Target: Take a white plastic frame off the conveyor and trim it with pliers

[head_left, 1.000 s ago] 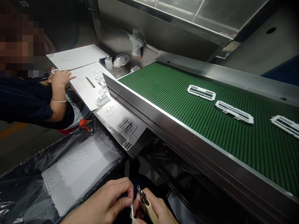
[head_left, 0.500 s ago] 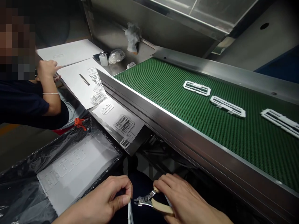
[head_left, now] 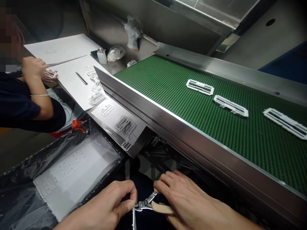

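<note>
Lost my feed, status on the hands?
Left hand pinches small white plastic part. Right hand grips nippers, tips at the part. Nothing between them.

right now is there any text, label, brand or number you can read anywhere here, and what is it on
None: no readable text in this view.
White sheets: only faint marks, too blurred to read.
Small bottle: no legible label.
Cutters in the right hand: no visible brand.
White frames on the green belt: no markings.
</note>
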Available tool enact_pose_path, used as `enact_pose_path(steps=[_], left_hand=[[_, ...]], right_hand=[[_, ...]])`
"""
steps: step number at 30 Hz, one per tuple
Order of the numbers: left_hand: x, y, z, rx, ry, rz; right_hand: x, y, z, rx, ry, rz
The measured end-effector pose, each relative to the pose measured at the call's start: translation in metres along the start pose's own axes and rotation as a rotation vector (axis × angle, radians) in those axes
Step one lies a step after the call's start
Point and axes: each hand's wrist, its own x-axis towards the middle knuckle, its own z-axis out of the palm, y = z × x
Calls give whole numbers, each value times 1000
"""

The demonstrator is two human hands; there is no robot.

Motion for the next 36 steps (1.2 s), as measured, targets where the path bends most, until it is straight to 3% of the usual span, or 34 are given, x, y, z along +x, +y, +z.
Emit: enact_pose_path(steps=[25, 33, 36], left_hand=[[6, 9, 4, 29, -33, -18], [10, 8, 7, -25, -19, -27], [9, 8, 6, -58, 11, -41]], right_hand=[[1, -24, -34, -290, -47, 8], [7, -13, -36, -201, -50, -9], [2, -2, -28, -27, -27, 90]])
